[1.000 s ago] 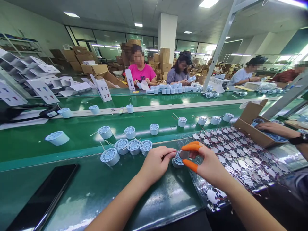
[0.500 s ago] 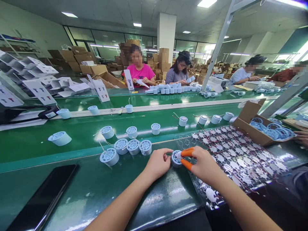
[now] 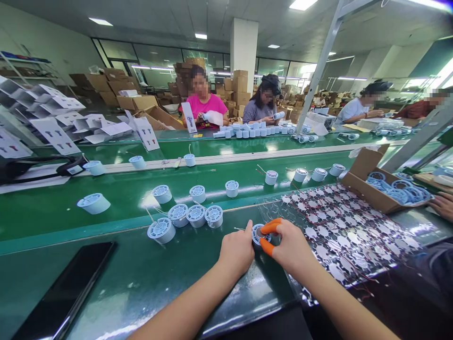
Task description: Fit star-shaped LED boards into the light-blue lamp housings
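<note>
The right hand (image 3: 288, 248) grips a round pale blue plastic housing (image 3: 255, 238) between 2 orange finger cots (image 3: 269, 228), lower centre of the frame; the left hand (image 3: 236, 255) (its grip unclear) lies against the housing's left rim, seemingly steadying it on the green conveyor belt (image 3: 53, 212).

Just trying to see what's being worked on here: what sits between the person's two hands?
In the head view, a pale blue round plastic housing sits between the left hand and the right hand, held by both, with the right hand's orange finger cots against it.
</note>
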{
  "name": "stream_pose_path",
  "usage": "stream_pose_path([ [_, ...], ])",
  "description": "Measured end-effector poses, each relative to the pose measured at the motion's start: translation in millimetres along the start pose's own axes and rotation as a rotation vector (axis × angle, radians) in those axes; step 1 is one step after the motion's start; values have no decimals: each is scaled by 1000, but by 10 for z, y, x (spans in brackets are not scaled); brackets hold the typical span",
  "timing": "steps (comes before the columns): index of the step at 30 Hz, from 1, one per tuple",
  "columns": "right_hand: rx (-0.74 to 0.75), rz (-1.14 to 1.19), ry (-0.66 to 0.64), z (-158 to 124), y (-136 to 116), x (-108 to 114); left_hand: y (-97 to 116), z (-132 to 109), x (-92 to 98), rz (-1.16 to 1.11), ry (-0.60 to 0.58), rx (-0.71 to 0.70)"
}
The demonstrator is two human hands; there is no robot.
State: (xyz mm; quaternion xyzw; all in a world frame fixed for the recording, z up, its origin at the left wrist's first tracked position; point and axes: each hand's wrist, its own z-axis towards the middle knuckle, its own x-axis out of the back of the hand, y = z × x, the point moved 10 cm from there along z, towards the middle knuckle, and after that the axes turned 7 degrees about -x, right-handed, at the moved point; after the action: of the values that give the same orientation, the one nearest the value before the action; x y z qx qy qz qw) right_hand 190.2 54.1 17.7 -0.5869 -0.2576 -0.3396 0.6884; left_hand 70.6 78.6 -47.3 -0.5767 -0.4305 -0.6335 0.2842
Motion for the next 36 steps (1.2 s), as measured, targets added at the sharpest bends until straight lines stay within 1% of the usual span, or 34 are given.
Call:
stream_pose_path([
  [2, 73, -76, 21, -40, -91, -19, 0, -10, 8, -3, 4, -8],
  [6, 277, -332, 51, -189, -424, -131, 21, -55, 59, -48, -19, -68],
  [8, 307, -376, 38, -214, -502, -178, 64, -78, 91, -117, -25, -125],
  [9, 302, -365, 17, -202, -499, -190, 68, -84, 110, -151, -14, -132],
  [11, 266, -268, -33, -137, -420, -167, 27, -83, 142, -206, 31, -92],
  [13, 179, -70, -34, -44, -260, -45, -26, -74, 161, -296, 99, -46],
  [14, 118, 57, -19, -3, -160, 33, -27, -69, 175, -371, 139, -56],
  [16, 3, 338, -25, 34, -1, 121, 21, -74, 240, -554, 234, -154],
  [17, -35, 474, -69, 28, 23, 107, 43, -90, 294, -635, 290, -213],
  [19, -51, 691, -198, -24, -62, 23, 66, -145, 413, -740, 400, -315],
  [20, -42, 755, -237, -56, -131, 0, 69, -177, 467, -771, 451, -351],
  [21, -32, 789, -240, -81, -188, 2, 68, -207, 510, -796, 494, -376],
  [23, -25, 795, -177, -109, -244, 47, 46, -256, 562, -834, 573, -381],
  [25, -37, 783, -90, -117, -230, 87, -18, -315, 600, -853, 678, -324],
  [27, -71, 789, -18, -100, -159, 75, -63, -401, 671, -806, 800, -266],
  [28, -98, 804, 8, -74, -103, 47, -40, -431, 723, -748, 834, -268],
  [29, -126, 826, 19, -30, -42, 4, 19, -428, 778, -672, 827, -298],
  [30, -153, 848, 13, 35, 22, -48, 100, -381, 828, -590, 781, -343],
  [32, -183, 811, -8, 226, 165, -100, 239, -161, 912, -435, 633, -422],
  [33, -184, 685, 1, 344, 250, -66, 268, 4, 960, -371, 566, -439],
  [34, -179, 497, 24, 467, 342, 8, 270, 204, 1015, -315, 515, -439],
  [36, -166, -8, 106, 693, 531, 230, 219, 688, 1106, -197, 433, -395],
])
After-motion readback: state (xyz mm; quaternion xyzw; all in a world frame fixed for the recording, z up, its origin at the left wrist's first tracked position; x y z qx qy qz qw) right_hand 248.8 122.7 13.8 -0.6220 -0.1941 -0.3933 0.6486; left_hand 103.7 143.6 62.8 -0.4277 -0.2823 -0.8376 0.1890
